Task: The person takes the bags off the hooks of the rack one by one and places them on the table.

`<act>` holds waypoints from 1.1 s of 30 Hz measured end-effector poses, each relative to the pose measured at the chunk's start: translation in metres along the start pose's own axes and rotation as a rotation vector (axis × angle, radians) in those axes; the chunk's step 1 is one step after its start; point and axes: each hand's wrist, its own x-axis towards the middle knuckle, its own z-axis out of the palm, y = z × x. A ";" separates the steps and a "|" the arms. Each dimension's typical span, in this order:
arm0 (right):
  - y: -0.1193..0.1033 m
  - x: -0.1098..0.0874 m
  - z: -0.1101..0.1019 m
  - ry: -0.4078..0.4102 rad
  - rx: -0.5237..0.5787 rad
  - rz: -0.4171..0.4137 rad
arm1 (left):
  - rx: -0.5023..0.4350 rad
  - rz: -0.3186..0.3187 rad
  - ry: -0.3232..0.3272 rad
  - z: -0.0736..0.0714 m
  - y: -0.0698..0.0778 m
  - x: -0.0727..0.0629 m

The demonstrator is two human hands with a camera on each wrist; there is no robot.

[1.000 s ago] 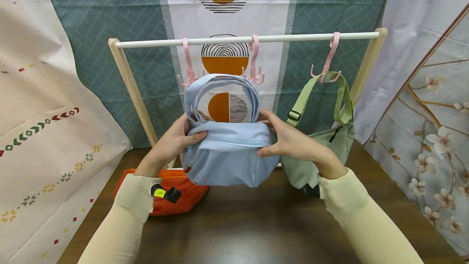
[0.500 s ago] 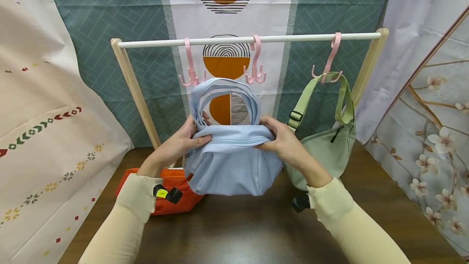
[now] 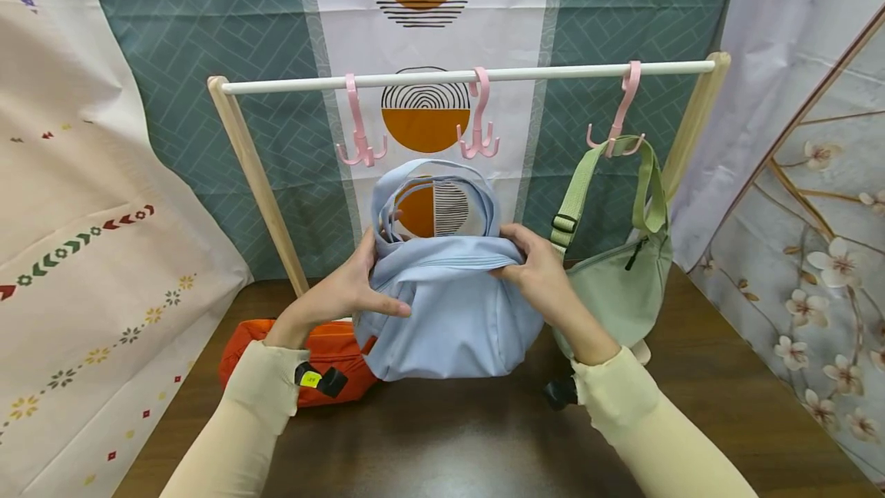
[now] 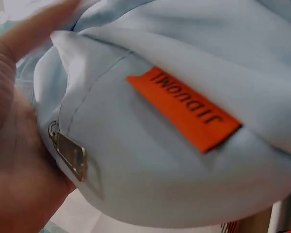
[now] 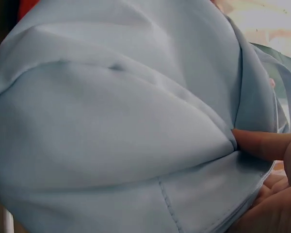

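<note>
A light blue shoulder bag hangs between both hands in front of the rack, zipper across its upper front and looped strap standing up above. My left hand holds its left end, thumb along the front and the other fingers mostly hidden behind. In the left wrist view, the palm lies along the bag's side near a metal zipper pull and an orange label. My right hand pinches the upper right corner; the right wrist view shows the thumb pressing into the fabric.
Pink hooks hang from the white rail of a wooden-legged rack. A green bag hangs on the right one. An orange bag lies on the brown table, behind the left wrist.
The blue bag has come down and slightly right, its front turning more toward the camera. The left thumb has slid off the zipper edge, lower on the front. The right hand keeps its pinch.
</note>
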 end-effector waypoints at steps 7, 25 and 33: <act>0.008 -0.001 0.001 0.029 -0.011 0.041 | -0.063 -0.007 0.100 0.019 -0.012 0.009; 0.038 -0.011 0.006 0.029 -0.287 0.193 | -0.151 -0.086 0.207 0.058 -0.054 0.025; 0.061 -0.011 0.016 0.044 -0.334 0.205 | -0.158 -0.179 0.264 0.075 -0.070 0.030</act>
